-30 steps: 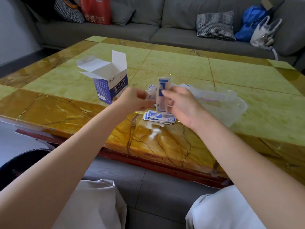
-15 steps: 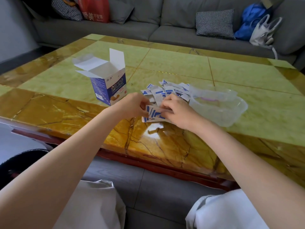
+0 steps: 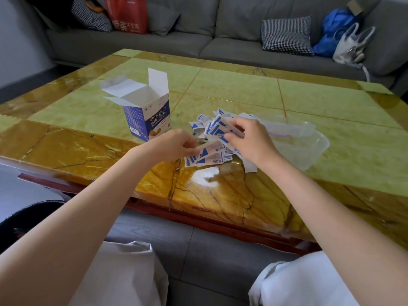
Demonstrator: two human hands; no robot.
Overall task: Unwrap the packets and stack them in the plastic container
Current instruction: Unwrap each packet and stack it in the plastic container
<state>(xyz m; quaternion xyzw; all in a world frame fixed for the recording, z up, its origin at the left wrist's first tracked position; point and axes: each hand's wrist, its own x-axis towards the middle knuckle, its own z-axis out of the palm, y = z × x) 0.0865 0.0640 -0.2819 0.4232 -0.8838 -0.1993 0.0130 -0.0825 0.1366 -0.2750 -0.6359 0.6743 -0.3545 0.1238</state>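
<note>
Glossy marble desk (image 3: 220, 199). Flat paper packets (image 3: 204, 159) heaped just left of clear plastic container (image 3: 309, 149). Left hand (image 3: 174, 144) pinches one packet; right hand (image 3: 249, 138) grips another. Open cardboard box (image 3: 146, 113) farther left.

Open carton (image 3: 147, 120) stands left of packet heap (image 3: 212, 131); container (image 3: 309, 149) flanks the right. Bench (image 3: 242, 89) beyond lies open for passage.

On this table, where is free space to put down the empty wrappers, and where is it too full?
Free: the green tiles behind the open box and beyond the plastic container; also the amber edge left of the box. Crowded: between box and container, where the packets and both hands are.
</note>
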